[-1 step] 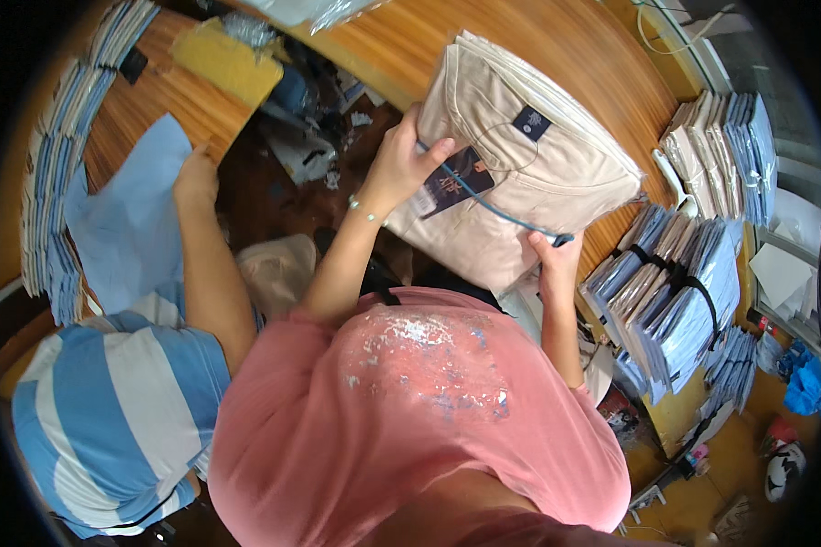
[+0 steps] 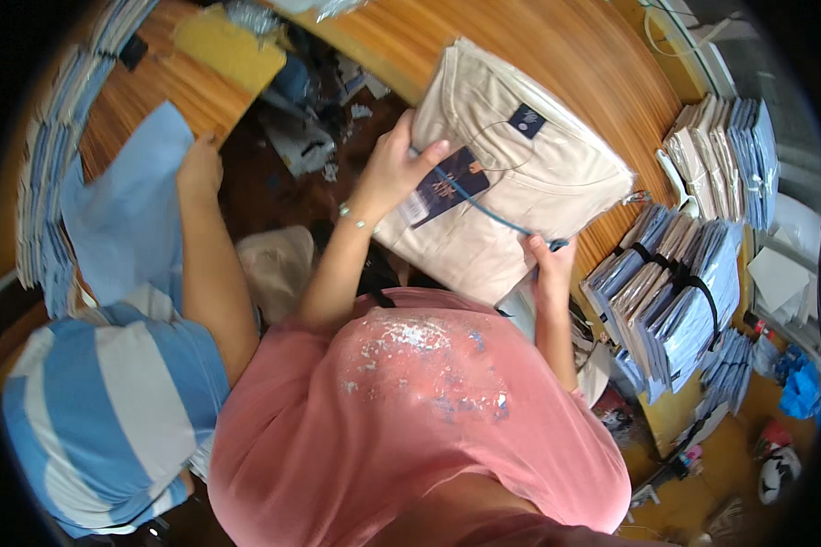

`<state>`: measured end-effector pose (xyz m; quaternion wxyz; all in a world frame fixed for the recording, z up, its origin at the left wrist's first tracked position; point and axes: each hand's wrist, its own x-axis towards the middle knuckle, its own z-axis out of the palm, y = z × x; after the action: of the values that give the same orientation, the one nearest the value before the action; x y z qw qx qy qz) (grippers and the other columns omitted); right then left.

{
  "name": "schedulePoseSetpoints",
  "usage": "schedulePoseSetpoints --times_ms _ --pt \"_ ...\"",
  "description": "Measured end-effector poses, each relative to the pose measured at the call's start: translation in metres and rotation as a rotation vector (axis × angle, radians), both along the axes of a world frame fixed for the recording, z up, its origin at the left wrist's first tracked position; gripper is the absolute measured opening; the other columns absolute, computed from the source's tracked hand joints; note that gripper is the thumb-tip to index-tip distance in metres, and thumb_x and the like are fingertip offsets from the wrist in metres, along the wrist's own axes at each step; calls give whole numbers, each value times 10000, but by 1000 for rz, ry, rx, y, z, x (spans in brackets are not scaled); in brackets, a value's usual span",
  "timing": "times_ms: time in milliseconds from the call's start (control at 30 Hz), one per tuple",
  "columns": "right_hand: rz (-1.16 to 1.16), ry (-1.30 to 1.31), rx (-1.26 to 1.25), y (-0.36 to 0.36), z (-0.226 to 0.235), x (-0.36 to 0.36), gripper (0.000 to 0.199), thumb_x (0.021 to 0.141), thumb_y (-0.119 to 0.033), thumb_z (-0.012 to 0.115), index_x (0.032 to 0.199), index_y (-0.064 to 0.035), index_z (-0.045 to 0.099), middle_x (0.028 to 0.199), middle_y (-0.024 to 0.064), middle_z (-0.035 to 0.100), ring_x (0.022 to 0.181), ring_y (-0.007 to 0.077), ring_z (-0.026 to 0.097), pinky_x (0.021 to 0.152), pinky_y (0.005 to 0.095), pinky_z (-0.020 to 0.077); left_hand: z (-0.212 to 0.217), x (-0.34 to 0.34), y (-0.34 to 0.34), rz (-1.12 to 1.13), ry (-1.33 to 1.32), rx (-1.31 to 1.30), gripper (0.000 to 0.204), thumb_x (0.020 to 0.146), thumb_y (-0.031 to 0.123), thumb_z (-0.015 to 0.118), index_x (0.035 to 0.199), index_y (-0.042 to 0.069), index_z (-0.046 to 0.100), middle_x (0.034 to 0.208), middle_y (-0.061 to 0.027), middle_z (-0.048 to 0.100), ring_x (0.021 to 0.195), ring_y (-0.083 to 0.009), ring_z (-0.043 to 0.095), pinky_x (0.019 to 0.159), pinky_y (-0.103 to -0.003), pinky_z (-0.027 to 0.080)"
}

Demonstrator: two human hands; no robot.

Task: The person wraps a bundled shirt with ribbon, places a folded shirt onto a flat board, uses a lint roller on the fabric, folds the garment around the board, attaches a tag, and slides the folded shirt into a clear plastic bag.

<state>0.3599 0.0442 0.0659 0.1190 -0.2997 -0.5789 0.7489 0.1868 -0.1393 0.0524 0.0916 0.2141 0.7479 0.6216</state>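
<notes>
Between my hands is a bundle of folded beige shirts [image 2: 538,191] in clear wrapping, tilted above the table's near edge. My left hand [image 2: 400,173] is closed on the bundle's left side, with the thumb on top. A thin dark-blue band [image 2: 483,206] runs across the front from that thumb to my right hand [image 2: 551,264], which is closed on the lower right edge beside the band's knotted end. Under the band lies a navy hang tag [image 2: 444,188] on a thin loop. A small navy label [image 2: 526,120] sits at the collar. The fingers beneath the bundle are hidden.
At my left a co-worker in a striped shirt handles light-blue cloth [image 2: 135,205]. Folded-shirt stacks line the far left. On the right stand wrapped shirts [image 2: 721,155] and a black-strapped bundle [image 2: 670,296]. Scraps litter the dark gap before the wooden table [image 2: 556,46].
The shirt bundle and my hands have shifted slightly, with the bundle's right edge a little nearer me. The co-worker's hand and the blue cloth have moved a little.
</notes>
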Motion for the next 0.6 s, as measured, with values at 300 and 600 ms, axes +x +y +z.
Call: schedulePoseSetpoints --times_ms 300,600 --pt "212 -640 -993 -114 -218 99 457 815 -252 643 1172 -5 498 1122 165 572 1028 264 569 880 400 483 -150 165 -171 221 -674 -522 504 880 365 540 1110 -65 412 991 -286 571 954 -374 574 829 -373 436" --pt "154 -680 -997 -94 -396 124 609 806 -309 609 1278 18 404 1199 200 535 1073 320 544 936 426 444 -279 157 -196 88 -1281 240 564 952 453 356 1347 56 293 1307 -146 418 1210 -225 397 998 -331 316"
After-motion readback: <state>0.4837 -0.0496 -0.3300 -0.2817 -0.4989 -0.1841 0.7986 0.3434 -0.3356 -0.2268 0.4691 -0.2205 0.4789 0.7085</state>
